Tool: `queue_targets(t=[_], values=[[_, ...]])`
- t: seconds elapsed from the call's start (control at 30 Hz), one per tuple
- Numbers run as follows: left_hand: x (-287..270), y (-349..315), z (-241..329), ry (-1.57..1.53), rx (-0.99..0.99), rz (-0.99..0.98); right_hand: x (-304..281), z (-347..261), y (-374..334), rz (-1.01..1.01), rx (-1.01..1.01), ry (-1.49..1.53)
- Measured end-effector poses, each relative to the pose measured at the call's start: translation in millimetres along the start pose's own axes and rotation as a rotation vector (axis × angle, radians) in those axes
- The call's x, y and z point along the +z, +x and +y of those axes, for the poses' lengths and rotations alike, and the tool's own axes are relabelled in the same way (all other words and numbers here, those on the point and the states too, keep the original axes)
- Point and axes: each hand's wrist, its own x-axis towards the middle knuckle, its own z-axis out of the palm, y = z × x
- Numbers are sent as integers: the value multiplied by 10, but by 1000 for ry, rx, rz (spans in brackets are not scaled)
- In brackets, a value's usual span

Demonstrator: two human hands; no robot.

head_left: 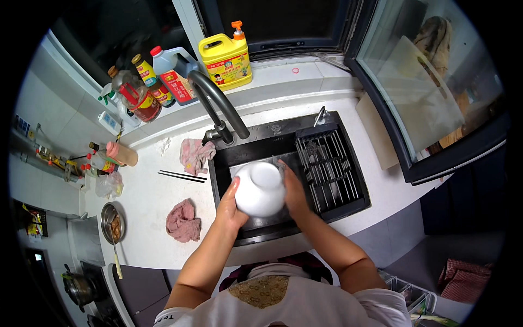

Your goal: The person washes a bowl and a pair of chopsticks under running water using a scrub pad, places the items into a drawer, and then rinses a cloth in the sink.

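Note:
A white bowl [260, 192], turned with its foot ring up, is held over the black sink [245, 235]. My left hand [231, 206] grips its left side, the thumb along the outer wall and the other fingers mostly hidden. On the opposite side my right hand [293, 191] presses against the bowl, its fingertips near the rim of the foot and slightly blurred. Behind the bowl rises the dark curved faucet [223, 103], its spout end just above and left of it. A black drying rack [329, 171] fills the sink's right part, beside my right hand.
Left of the sink lie a patterned cloth [195, 156], two black chopsticks [182, 176] and a pink rag [183, 222]. A metal pan with food [113, 223] stands farther left. Bottles and a yellow pump jug [226, 62] line the sill. An open window pane [430, 92] juts over the right counter.

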Motion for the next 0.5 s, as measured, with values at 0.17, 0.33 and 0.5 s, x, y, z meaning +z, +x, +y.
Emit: queue_targets(t=[0.17, 0.33, 0.5], values=[[-44, 192, -163, -229, -33, 31, 417, -265, -445, -124, -608, -1025], [109, -16, -165, -40, 69, 84, 18, -305, 122, -307, -335, -610], [149, -117, -99, 119, 254, 156, 162, -232, -164, -128, -503, -564]])
